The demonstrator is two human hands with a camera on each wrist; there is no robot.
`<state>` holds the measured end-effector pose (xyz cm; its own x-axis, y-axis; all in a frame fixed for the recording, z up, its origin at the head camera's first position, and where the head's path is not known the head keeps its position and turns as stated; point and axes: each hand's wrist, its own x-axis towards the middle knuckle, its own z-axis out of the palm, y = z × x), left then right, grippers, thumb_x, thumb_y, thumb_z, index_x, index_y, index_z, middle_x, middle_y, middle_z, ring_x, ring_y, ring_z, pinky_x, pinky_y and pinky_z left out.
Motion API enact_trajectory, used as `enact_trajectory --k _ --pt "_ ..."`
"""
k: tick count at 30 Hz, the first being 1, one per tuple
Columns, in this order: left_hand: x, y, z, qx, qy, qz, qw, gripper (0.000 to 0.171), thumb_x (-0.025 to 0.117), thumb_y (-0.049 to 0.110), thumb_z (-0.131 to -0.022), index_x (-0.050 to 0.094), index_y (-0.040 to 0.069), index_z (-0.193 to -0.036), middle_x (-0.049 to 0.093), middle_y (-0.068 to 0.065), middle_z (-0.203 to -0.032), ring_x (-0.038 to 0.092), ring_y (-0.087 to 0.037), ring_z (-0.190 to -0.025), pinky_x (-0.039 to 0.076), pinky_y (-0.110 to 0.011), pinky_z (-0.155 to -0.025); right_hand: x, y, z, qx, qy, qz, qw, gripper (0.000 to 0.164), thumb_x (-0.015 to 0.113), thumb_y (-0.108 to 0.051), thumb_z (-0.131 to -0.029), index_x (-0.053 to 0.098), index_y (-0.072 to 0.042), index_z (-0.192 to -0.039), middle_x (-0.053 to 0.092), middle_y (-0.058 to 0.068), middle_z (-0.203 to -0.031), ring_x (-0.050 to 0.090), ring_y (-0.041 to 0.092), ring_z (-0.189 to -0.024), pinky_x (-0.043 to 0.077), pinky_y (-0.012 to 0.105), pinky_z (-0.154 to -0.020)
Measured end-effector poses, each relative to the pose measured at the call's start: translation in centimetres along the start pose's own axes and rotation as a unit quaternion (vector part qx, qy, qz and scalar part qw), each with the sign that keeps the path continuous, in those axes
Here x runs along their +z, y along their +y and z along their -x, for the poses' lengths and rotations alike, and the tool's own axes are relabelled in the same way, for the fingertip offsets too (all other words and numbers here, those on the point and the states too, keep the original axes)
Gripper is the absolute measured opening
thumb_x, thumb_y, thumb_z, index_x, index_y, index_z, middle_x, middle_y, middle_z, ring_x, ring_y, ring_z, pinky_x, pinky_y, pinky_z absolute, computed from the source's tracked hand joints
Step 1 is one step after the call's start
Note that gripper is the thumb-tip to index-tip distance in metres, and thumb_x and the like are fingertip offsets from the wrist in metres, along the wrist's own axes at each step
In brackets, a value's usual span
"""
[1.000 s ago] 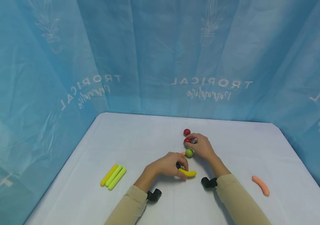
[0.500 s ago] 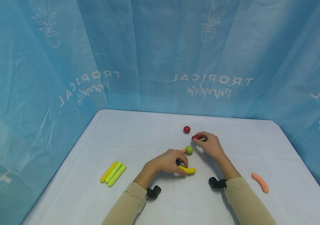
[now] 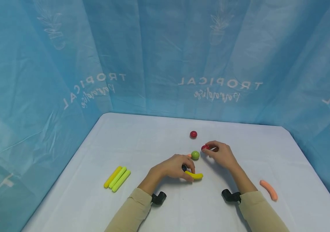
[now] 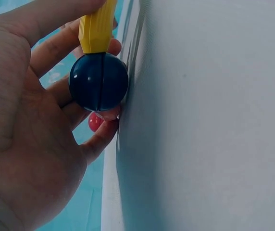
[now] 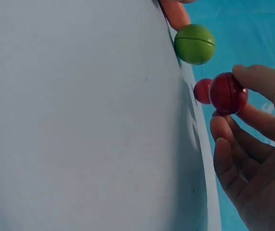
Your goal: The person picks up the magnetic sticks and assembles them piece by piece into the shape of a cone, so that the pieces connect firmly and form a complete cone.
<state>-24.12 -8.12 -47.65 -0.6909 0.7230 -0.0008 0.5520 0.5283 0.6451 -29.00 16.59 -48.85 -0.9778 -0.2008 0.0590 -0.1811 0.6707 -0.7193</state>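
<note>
In the head view my left hand [image 3: 174,167] pinches a curved yellow banana-shaped piece [image 3: 195,175] between thumb and fingers, low over the white table. A dark blue ball [image 4: 99,82] with a seam sits at the end of that piece, under the palm, and is mostly hidden from the head camera. My right hand [image 3: 220,154] holds a shiny red ball [image 5: 229,93] between thumb and fingertips. Just left of it lies a green ball [image 3: 195,155], touching the end of an orange curved piece [image 3: 189,156] that the left hand partly covers.
A second red ball [image 3: 193,134] lies farther back. At the left are a yellow stick [image 3: 112,177] and two lime-green sticks [image 3: 121,181] side by side. Another orange curved piece [image 3: 268,190] lies at the right. Blue printed curtains [image 3: 165,58] surround the white table [image 3: 182,212].
My right hand has drawn the red ball to the right, away from the green ball and the other red ball. My left hand has kept its place on the yellow banana-shaped piece.
</note>
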Motion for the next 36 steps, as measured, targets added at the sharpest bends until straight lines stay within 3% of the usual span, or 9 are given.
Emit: enact_trajectory --k 12,27,36 --pt "0.3 -0.1 0.0 0.011 0.005 -0.014 0.9998 0.017 0.083 0.033 -0.075 0.071 0.031 -0.087 0.062 0.024 -0.089 0.054 -0.004 -0.093 0.04 -0.026 -0.091 0.0 0.5 1.7 -0.019 -0.041 0.014 0.999 0.045 0.067 -0.051 -0.086 0.066 -0.017 -0.116 0.065 -0.004 -0.095 0.059 0.016 -0.08 0.049 0.032 -0.067" --pt "0.0 0.1 0.2 0.005 0.006 -0.029 0.9996 0.017 0.083 0.033 -0.075 0.071 0.031 -0.087 0.062 0.024 -0.089 0.051 -0.001 -0.1 0.039 -0.029 -0.096 -0.2 -0.1 3.5 -0.038 -0.081 0.023 0.996 0.032 0.074 -0.044 -0.082 0.069 -0.023 -0.105 0.064 -0.007 -0.091 0.057 0.016 -0.081 0.048 0.033 -0.068" --pt "0.3 -0.3 0.1 0.0 0.008 -0.024 0.9997 0.017 0.082 0.035 -0.076 0.068 0.031 -0.085 0.061 0.024 -0.087 0.052 -0.003 -0.095 0.041 -0.027 -0.09 -0.4 -0.5 4.3 -0.048 -0.093 0.026 0.994 0.034 0.074 -0.044 -0.082 0.068 -0.022 -0.107 0.063 -0.008 -0.088 0.056 0.016 -0.079 0.049 0.032 -0.066"
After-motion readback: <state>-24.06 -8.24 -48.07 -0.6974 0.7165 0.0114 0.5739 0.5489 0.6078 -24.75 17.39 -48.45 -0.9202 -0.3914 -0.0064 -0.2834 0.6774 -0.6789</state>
